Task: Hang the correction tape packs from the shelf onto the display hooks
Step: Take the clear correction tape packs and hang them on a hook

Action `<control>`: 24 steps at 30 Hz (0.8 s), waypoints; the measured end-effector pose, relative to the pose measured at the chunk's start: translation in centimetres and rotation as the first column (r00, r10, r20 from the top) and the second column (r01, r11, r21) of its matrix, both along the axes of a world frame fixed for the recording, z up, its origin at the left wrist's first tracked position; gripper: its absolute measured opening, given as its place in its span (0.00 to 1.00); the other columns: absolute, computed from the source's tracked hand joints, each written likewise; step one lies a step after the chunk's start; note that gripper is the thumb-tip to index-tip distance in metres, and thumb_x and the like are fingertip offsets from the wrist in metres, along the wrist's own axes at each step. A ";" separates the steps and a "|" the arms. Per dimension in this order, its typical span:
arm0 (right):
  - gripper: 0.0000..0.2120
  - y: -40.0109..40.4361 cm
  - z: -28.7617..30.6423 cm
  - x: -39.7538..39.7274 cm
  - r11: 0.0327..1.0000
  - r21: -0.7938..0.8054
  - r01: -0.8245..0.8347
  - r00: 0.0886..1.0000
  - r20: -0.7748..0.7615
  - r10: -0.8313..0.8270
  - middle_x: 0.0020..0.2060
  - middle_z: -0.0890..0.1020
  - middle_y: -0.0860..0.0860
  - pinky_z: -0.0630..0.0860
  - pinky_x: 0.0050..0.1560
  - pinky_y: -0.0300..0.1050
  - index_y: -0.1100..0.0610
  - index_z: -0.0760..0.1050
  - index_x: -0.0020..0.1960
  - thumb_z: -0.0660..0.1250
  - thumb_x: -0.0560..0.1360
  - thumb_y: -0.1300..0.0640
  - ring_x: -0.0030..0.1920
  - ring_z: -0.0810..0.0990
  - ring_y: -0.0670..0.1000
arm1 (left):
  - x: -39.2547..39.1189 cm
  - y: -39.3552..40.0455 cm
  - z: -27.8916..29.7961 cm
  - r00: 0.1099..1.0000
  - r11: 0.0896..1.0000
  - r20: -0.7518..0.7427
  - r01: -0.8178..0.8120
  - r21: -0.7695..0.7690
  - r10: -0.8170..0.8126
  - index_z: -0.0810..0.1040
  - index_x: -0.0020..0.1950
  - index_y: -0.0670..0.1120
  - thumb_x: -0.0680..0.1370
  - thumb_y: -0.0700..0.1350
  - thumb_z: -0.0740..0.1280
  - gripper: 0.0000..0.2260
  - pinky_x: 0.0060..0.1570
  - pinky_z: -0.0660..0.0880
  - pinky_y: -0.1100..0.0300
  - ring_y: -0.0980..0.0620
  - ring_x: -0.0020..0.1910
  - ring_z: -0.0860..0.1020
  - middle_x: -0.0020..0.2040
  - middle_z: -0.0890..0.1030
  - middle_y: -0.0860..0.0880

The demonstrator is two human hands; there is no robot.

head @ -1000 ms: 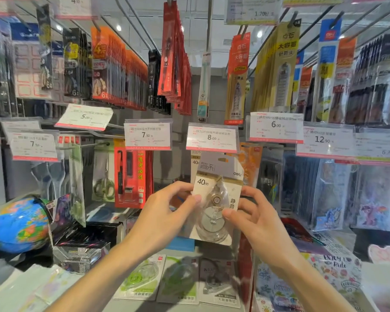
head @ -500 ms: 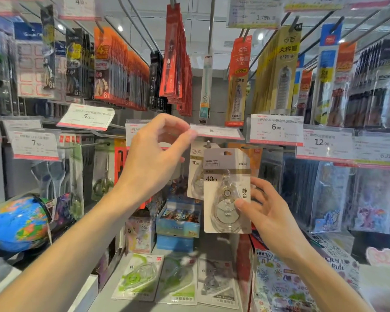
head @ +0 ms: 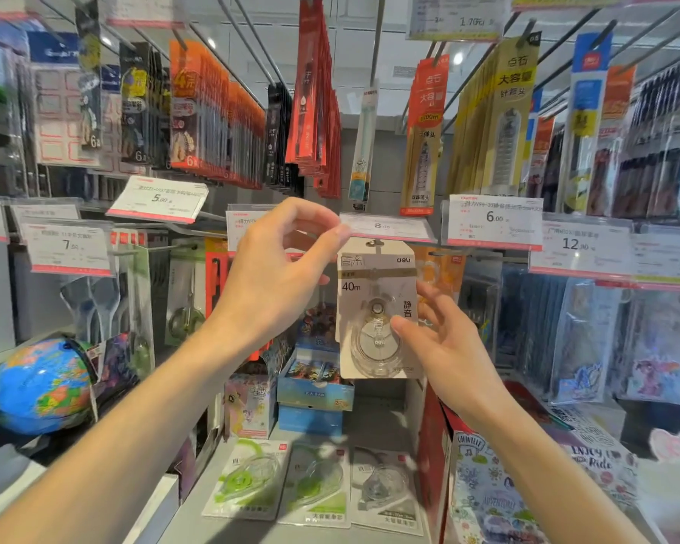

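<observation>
A beige correction tape pack marked 40m hangs upright at centre, its top hole at the display hook just under the 8.00 price tag. My right hand grips the pack's lower right, thumb on the clear blister and fingers behind it. With its fingertips, my left hand pinches the left edge of that price tag and holds it tipped up flat. On the shelf below lie two green correction tape packs and a grey pack.
Rows of hanging pen and refill packs fill the hooks above and to both sides. A blue globe sits at lower left. Small boxes stand behind the shelf packs. A red divider and patterned notebooks are at lower right.
My left hand let go of the pack, rose to the 8.00 price tag and flipped it up. My right hand lifted the pack up to the hook.
</observation>
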State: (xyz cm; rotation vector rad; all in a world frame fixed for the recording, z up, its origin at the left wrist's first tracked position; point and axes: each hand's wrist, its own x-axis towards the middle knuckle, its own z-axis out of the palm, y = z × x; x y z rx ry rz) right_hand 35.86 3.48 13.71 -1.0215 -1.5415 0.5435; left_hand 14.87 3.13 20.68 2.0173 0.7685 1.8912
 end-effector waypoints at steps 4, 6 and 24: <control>0.24 0.6 -0.5 -0.3 0.999 0.005 0.031 0.999 0.004 -0.032 0.53 0.74 0.29 0.76 0.49 0.21 0.40 0.61 0.70 0.67 0.82 0.58 0.46 0.75 0.18 | -0.1 0.1 -0.5 1.000 1.000 -0.016 -0.001 -0.003 0.001 0.81 0.52 0.50 0.79 0.48 0.71 0.04 0.37 0.81 0.62 0.55 0.46 0.84 0.47 0.85 0.54; 0.25 1.0 -1.0 -0.7 0.998 0.016 0.057 0.998 0.010 -0.057 0.58 0.77 0.34 0.78 0.54 0.26 0.43 0.63 0.75 0.68 0.82 0.57 0.51 0.80 0.25 | -0.2 0.4 -1.3 0.999 1.000 -0.030 -0.024 0.004 0.025 0.80 0.52 0.51 0.79 0.49 0.71 0.03 0.39 0.83 0.59 0.56 0.46 0.84 0.47 0.84 0.55; 0.31 7.0 -2.1 -1.0 0.953 -0.007 0.304 0.941 0.157 -0.299 0.62 0.77 0.36 0.75 0.53 0.28 0.40 0.58 0.80 0.65 0.83 0.57 0.58 0.80 0.36 | 4.0 10.6 -8.9 0.977 0.963 -0.215 -0.072 -0.259 0.016 0.53 0.79 0.66 0.81 0.59 0.65 0.30 0.37 0.73 0.76 0.74 0.42 0.76 0.61 0.70 0.62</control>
